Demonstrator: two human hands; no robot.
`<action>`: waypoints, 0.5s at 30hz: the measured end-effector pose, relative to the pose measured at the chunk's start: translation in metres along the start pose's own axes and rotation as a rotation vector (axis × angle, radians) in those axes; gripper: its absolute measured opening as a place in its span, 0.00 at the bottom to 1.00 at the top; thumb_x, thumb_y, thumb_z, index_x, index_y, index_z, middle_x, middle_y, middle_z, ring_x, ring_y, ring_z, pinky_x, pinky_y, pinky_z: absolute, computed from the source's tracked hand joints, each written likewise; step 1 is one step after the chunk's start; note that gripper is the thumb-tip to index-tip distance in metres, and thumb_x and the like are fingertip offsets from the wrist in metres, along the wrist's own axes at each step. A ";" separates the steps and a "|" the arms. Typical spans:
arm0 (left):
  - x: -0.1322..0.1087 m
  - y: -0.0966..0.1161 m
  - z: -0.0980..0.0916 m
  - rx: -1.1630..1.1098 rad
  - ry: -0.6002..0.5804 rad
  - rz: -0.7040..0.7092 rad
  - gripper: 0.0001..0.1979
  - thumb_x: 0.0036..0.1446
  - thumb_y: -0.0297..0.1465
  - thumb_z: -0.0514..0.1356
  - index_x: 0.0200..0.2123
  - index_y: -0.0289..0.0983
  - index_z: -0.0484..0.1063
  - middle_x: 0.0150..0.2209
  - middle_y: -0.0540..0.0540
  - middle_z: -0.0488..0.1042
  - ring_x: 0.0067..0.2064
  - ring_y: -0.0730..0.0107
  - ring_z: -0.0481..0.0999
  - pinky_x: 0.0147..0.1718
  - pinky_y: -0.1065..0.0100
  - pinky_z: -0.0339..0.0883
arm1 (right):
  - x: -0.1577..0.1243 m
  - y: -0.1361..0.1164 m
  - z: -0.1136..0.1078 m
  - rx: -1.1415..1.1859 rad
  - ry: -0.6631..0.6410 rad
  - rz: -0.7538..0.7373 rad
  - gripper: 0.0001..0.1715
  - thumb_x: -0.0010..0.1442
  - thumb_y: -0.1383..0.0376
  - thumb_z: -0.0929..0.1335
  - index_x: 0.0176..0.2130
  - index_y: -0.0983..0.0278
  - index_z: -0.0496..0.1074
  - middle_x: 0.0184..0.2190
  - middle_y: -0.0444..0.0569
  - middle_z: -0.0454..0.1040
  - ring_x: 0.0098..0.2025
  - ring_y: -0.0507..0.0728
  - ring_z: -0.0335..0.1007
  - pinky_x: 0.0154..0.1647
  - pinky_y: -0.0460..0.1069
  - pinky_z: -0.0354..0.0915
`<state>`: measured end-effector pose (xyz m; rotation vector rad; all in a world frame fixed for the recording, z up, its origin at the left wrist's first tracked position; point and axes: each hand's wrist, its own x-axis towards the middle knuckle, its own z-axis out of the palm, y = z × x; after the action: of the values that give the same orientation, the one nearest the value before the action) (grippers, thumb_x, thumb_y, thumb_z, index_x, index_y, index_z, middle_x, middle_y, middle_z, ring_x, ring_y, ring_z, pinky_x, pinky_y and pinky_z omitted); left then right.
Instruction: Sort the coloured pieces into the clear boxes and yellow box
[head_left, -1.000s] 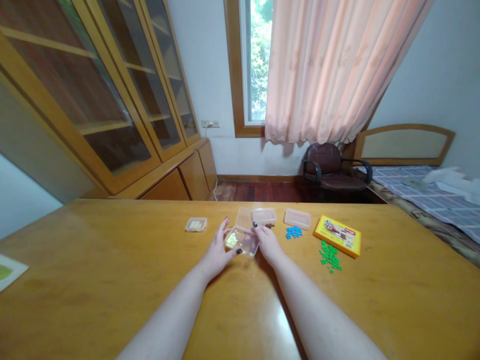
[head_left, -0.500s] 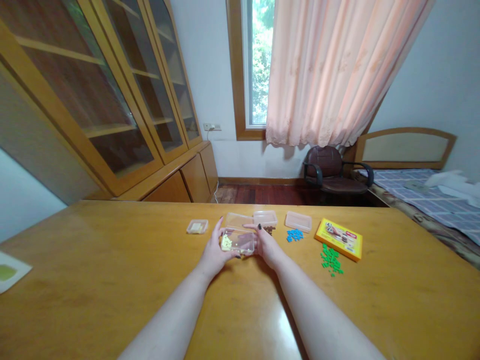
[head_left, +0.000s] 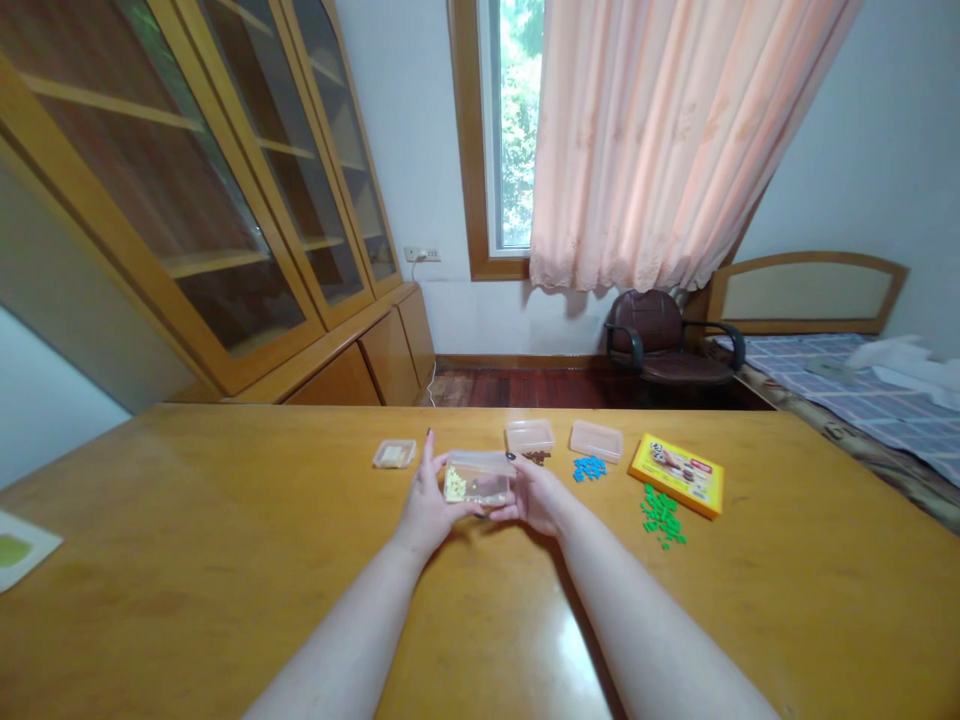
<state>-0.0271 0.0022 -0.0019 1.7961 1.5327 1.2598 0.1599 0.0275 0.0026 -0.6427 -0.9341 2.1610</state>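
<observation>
Between my two hands is a small clear plastic box (head_left: pixel 480 483), tilted toward me, with pale yellow pieces (head_left: pixel 455 485) gathered at its left end. My left hand (head_left: pixel 424 508) grips its left side, thumb along the lower edge and one finger pointing up. Around the right end, my right hand (head_left: pixel 541 496) is closed, with a finger at the top corner. The lid lies down over the box. Just behind my right hand are brown pieces (head_left: pixel 537 458), partly hidden, in front of another clear box (head_left: pixel 529 435).
On the wooden table (head_left: pixel 225 520), a small clear box (head_left: pixel 394 454) with something pale inside stands to the left. Rightward are a clear box (head_left: pixel 597 441), blue pieces (head_left: pixel 589 468), green pieces (head_left: pixel 663 516) and a yellow box (head_left: pixel 678 474). A paper sheet (head_left: pixel 37 555) lies far left.
The clear lid, raised behind the box before, has come down onto it. My right hand has shifted slightly with it. The other things on the table stay put.
</observation>
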 end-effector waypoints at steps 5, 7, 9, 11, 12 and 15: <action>0.001 -0.002 0.000 -0.346 -0.067 0.016 0.50 0.44 0.45 0.60 0.61 0.38 0.31 0.53 0.37 0.63 0.54 0.60 0.63 0.53 0.59 0.54 | 0.008 0.008 0.003 -0.131 0.201 -0.117 0.20 0.51 0.59 0.65 0.44 0.62 0.62 0.32 0.48 0.73 0.21 0.50 0.68 0.24 0.48 0.66; 0.002 -0.004 0.002 -0.482 -0.104 -0.040 0.41 0.52 0.48 0.52 0.61 0.36 0.36 0.54 0.36 0.63 0.53 0.59 0.64 0.52 0.58 0.57 | 0.013 0.011 0.003 -0.187 0.313 -0.203 0.20 0.49 0.59 0.66 0.42 0.62 0.62 0.29 0.46 0.72 0.19 0.50 0.67 0.22 0.48 0.65; 0.005 -0.007 0.007 -0.529 -0.122 -0.146 0.36 0.53 0.47 0.50 0.60 0.34 0.44 0.53 0.35 0.64 0.52 0.58 0.66 0.50 0.58 0.60 | 0.017 0.014 0.003 -0.237 0.382 -0.279 0.21 0.47 0.59 0.68 0.41 0.61 0.61 0.27 0.45 0.72 0.20 0.51 0.67 0.21 0.48 0.64; 0.007 -0.009 0.012 -0.513 -0.103 -0.216 0.34 0.51 0.44 0.54 0.57 0.34 0.51 0.53 0.36 0.65 0.52 0.58 0.66 0.49 0.58 0.62 | 0.019 0.017 0.002 -0.291 0.404 -0.333 0.22 0.47 0.59 0.68 0.42 0.60 0.61 0.28 0.45 0.71 0.23 0.52 0.67 0.21 0.48 0.64; 0.008 -0.011 0.014 -0.503 -0.084 -0.229 0.32 0.50 0.42 0.56 0.56 0.34 0.53 0.53 0.37 0.65 0.52 0.59 0.66 0.49 0.59 0.62 | 0.020 0.019 0.001 -0.328 0.400 -0.353 0.22 0.47 0.59 0.67 0.43 0.60 0.61 0.30 0.46 0.71 0.25 0.52 0.67 0.23 0.48 0.64; 0.010 -0.013 0.016 -0.497 -0.050 -0.238 0.30 0.48 0.38 0.58 0.55 0.36 0.55 0.53 0.39 0.65 0.53 0.61 0.66 0.50 0.59 0.61 | 0.019 0.025 0.000 -0.479 0.345 -0.411 0.25 0.46 0.62 0.68 0.46 0.59 0.61 0.36 0.47 0.71 0.34 0.54 0.69 0.33 0.50 0.66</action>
<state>-0.0202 0.0182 -0.0165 1.2800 1.2237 1.3204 0.1378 0.0294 -0.0193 -0.9231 -1.2703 1.4159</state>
